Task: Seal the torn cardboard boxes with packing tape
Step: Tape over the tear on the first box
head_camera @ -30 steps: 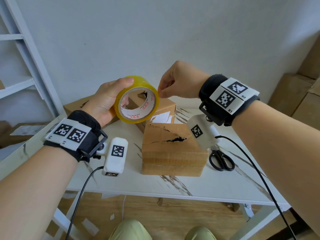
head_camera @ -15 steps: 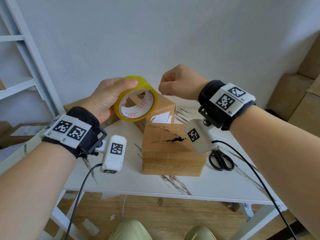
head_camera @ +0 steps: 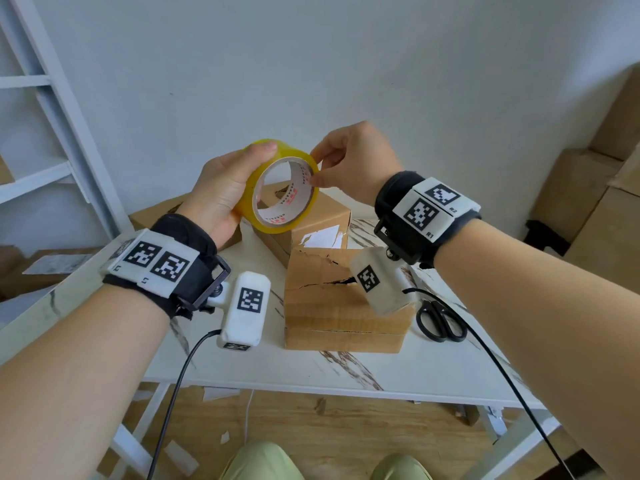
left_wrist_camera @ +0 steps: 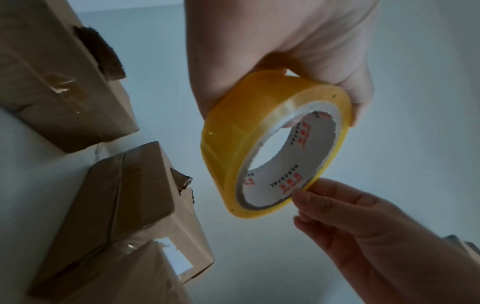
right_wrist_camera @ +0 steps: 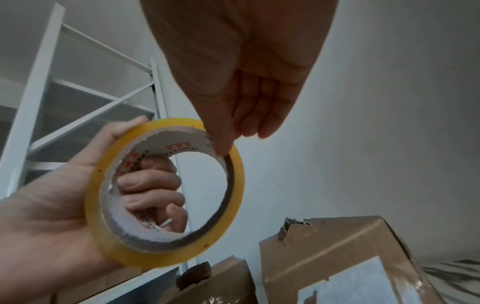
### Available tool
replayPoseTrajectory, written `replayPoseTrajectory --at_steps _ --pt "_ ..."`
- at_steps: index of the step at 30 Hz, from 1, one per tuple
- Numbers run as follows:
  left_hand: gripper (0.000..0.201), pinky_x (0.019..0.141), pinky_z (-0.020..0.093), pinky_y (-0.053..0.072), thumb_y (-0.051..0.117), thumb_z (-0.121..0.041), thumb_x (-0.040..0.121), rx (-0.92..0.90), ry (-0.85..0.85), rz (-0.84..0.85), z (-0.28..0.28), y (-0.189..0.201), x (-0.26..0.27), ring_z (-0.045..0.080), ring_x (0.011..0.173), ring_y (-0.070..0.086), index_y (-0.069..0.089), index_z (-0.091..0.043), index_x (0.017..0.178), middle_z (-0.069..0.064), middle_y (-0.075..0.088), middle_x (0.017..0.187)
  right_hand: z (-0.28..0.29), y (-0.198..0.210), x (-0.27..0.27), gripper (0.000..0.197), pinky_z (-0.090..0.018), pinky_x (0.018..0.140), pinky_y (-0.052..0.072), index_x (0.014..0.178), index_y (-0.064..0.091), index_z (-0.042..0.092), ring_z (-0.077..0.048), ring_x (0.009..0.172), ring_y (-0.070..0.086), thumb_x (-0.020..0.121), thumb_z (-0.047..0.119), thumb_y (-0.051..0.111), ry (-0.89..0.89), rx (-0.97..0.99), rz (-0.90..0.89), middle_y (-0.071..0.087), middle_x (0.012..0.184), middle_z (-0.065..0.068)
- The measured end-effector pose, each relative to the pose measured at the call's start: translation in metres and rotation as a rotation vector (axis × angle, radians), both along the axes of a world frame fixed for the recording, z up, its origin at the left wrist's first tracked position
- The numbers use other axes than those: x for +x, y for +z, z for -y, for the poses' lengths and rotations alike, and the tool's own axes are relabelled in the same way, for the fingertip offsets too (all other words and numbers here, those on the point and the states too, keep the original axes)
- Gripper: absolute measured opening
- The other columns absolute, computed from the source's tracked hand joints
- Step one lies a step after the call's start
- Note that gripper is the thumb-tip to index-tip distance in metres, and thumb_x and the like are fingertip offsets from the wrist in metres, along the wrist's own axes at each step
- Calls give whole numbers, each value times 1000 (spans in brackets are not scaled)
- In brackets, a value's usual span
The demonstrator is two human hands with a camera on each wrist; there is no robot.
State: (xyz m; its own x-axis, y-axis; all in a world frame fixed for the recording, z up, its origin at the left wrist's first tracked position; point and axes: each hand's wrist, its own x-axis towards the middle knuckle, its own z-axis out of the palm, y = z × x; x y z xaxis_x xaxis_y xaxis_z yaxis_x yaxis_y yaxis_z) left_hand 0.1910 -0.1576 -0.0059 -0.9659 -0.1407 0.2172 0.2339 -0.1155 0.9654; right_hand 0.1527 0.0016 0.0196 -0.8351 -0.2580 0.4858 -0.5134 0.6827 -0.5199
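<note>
While both arms were raised over it, the white marble-patterned table carried three cardboard boxes. Nearest the front edge, about midway along, sat the front box, its top split by a jagged dark tear. Behind it, toward the back edge, stood the middle box, with a ragged hole at its upper corner and a torn white label on its side. At the back left corner lay the far box, partly hidden behind the left wrist in the head view; the left wrist view showed a torn hole in it too. A white metal shelf frame stood beyond the table's left edge, and stacked cartons stood off its right edge.

Black scissors lay flat on the table near the right edge, just beside the front box.

Held in the air above the middle box was the yellow tape roll, clear of the table. The left hand gripped it, fingers curled through the core and thumb over the outer band. The right hand pinched the roll's rim, thumb on the inner cardboard edge, forefinger outside, the remaining fingers loosely curled.
</note>
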Motion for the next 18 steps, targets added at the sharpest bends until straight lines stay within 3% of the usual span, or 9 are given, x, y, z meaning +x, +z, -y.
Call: replayPoseTrajectory --at_steps 5,9,14,18 --pt "51 42 11 39 59 -23 89 22 -24 -8 -7 3 5 0 36 47 63 -25 39 -11 51 38 4 1 1 33 -19 60 40 101 67 20 -10 69 51 70 24 80 -1 58 -6 55 75 8" --pt "24 42 11 39 59 -22 89 -15 -3 -21 -9 5 8 0 36 48 58 -21 64 -12 51 38 5 2 1 32 -16 54 36 101 67 18 -6 62 46 72 26 79 -24 88 -27 49 67 11" --pt "33 43 12 41 60 -22 88 -35 -14 -22 -8 5 9 0 37 49 62 -23 55 -11 53 40 5 -1 1 34 -15 53 35 103 66 20 -1 60 43 72 26 79 -25 91 -20 47 66 11" --pt "24 43 11 41 59 -23 89 -58 -14 -19 -5 3 8 0 37 49 59 -21 65 -12 53 40 5 -1 2 34 -14 52 34 103 67 21 -1 59 43 71 26 80 -19 105 -11 48 66 12"
